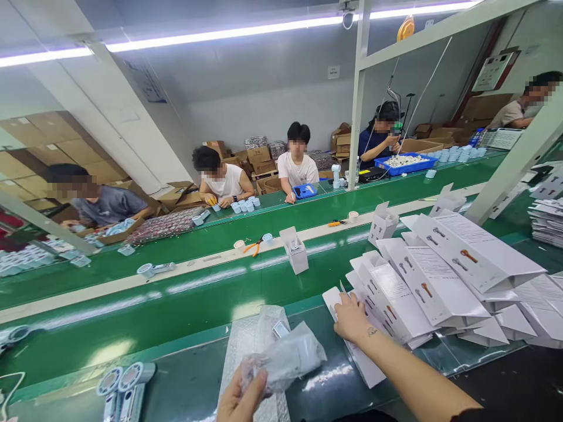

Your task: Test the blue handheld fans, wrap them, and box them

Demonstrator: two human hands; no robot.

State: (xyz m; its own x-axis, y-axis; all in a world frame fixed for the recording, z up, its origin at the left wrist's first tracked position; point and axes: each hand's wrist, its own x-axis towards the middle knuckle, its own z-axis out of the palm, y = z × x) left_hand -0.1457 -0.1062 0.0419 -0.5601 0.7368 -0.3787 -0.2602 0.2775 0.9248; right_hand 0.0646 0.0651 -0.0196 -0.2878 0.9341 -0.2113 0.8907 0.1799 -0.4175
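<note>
My left hand [245, 394] is closed around a bundle wrapped in clear plastic [297, 354], its contents blurred by the wrapping. Below and behind it, bubble wrap sheets [240, 343] lie on the bench, with a small pale-blue and silver piece [280, 329] on top. My right hand [350, 318] grips the near-left end of a flat-lying white cardboard box [366, 366]. That box is at the edge of a heap of white printed boxes [433, 281] showing pictures of handheld fans. Two light-blue handheld fans [134, 381] lie at the lower left.
A green conveyor belt [167, 308] runs across in front, carrying an upright open white box [296, 252]. Beyond it lie orange-handled pliers [254, 247] and another fan [155, 269]. A slanting metal post [514, 167] stands right. Several co-workers sit across the line, near a blue tray [402, 167].
</note>
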